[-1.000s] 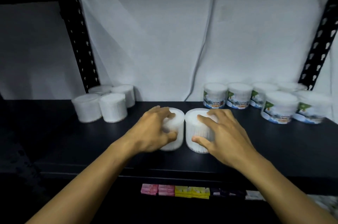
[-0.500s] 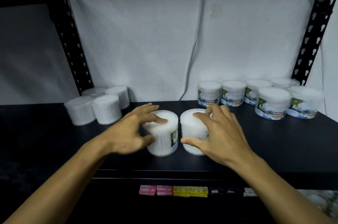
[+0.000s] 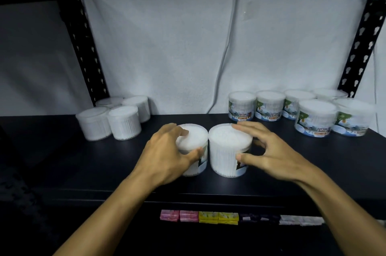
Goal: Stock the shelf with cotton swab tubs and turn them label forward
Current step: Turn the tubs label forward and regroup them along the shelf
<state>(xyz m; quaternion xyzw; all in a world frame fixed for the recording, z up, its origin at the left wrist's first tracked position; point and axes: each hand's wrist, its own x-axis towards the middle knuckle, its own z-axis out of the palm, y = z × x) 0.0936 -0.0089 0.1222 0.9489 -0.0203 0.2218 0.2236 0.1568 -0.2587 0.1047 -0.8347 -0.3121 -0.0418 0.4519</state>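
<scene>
While our left hand grips the left tub, our right hand grips the right tub; both stand touching, near on the shelf.

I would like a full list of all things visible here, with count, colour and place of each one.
labelled tubs: six, white with printed labels, back right of shelf
plain-facing tubs: four, white, back left
centre tubs: two, white, side by side, labels only partly turned forward
shelf: one, black
uprights: two, black, perforated
small packs: a row of pink, yellow, dark and white, lower level
left hand: grips left centre tub
right hand: grips right centre tub
</scene>
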